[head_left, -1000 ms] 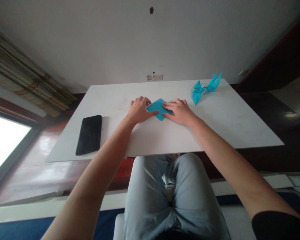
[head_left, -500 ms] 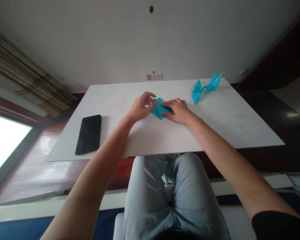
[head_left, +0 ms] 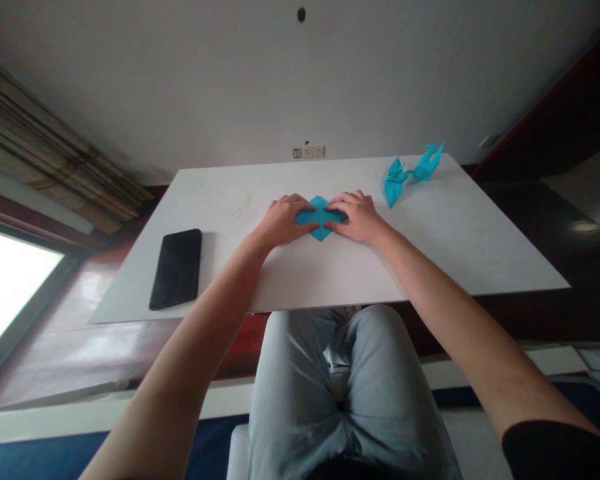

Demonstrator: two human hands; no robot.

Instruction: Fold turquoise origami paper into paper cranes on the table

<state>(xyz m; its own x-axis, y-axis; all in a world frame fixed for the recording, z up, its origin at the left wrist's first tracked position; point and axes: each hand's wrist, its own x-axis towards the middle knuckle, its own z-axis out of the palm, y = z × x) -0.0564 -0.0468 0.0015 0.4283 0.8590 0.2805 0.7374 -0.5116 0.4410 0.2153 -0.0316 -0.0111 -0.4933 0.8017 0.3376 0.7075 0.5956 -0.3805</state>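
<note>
A small folded piece of blue paper lies flat on the white table, near its middle. My left hand presses on the paper's left side with bent fingers, the thumb on its lower left edge. From the right, my right hand holds the other side down the same way. The fingertips of both hands nearly meet over the paper's centre fold, and each hand hides the outer corner on its own side.
A black phone lies face up near the table's left edge. Two finished blue paper figures stand at the back right. Wall sockets sit behind the table. My knees are under the front edge.
The left hand lifted a flap of the paper and folded it inward. Now both hands press the narrower shape flat, with the fingertips closer together.
</note>
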